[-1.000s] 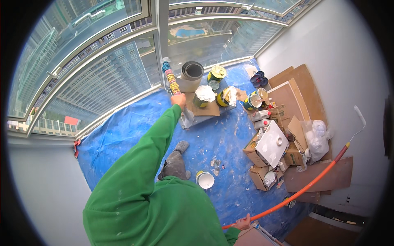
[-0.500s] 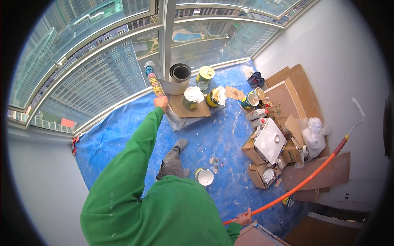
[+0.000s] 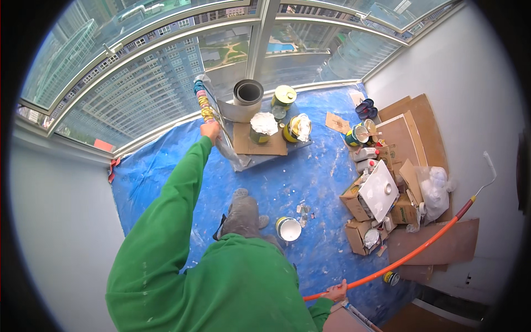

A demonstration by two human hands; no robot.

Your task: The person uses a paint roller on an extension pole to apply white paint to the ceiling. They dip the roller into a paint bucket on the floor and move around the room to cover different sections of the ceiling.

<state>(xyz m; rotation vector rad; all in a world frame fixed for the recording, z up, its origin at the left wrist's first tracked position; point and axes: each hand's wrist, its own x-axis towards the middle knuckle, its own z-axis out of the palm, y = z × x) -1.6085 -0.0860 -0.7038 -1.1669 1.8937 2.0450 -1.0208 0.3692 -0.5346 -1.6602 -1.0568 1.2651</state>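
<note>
My left hand (image 3: 210,130), out ahead near the window, is closed around the lower part of a stick-like bundle (image 3: 204,105) banded in blue, yellow and pink. Clear plastic film (image 3: 225,148) hangs beside it, towards a low platform. At the lower right, my right hand (image 3: 336,291) grips an orange extension pole (image 3: 409,255). The pole slants up to the right and ends in a wire frame with a small white paint roller (image 3: 489,162), close to the pale wall. On the floor between my hands stands an open bucket of white paint (image 3: 289,229).
Paint cans (image 3: 263,128) and a grey roll (image 3: 248,93) stand on the platform by the window. Cardboard boxes (image 3: 362,235), a white panel (image 3: 378,192) and bottles crowd the right side. Blue sheeting (image 3: 315,182) covers the floor. Slippers (image 3: 365,109) lie near the corner.
The whole view has swung, so the room sits further right. My left hand, with the banded bundle, has moved left relative to the platform. My right hand keeps its grip on the pole.
</note>
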